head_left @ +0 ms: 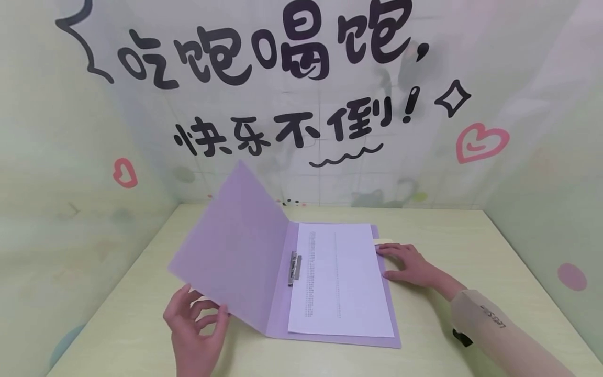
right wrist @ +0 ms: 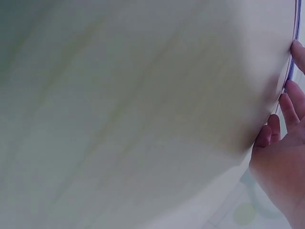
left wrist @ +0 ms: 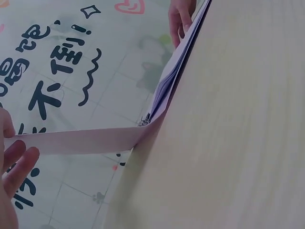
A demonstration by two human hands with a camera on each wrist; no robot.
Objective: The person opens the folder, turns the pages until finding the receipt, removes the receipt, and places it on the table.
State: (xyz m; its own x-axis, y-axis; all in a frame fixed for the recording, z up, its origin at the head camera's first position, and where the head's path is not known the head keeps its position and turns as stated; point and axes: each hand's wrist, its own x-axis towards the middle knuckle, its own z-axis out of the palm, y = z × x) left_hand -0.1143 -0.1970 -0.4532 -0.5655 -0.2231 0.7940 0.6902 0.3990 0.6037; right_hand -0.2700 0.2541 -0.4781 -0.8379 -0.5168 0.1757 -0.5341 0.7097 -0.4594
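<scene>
A purple folder (head_left: pixel 278 309) lies on the table with its front cover (head_left: pixel 231 246) tilted up to the left. Inside it sit white printed sheets (head_left: pixel 363 283), beside a metal clip (head_left: pixel 294 268) near the spine. My left hand (head_left: pixel 195 324) pinches the cover at its near, outer edge; in the left wrist view its fingers (left wrist: pixel 21 171) appear on both sides of the thin cover. At the folder's right edge, my right hand (head_left: pixel 410 267) rests with fingertips and thumb touching the border. A pale yellow tab (head_left: pixel 383 241) sticks out just above those fingers.
The light wood-grain table (head_left: pixel 447 235) runs back to a pale wall (head_left: pixel 330 183) with large black lettering and pink hearts. More wall stands on the left and right. A small black object (head_left: pixel 462 337) shows under the right sleeve.
</scene>
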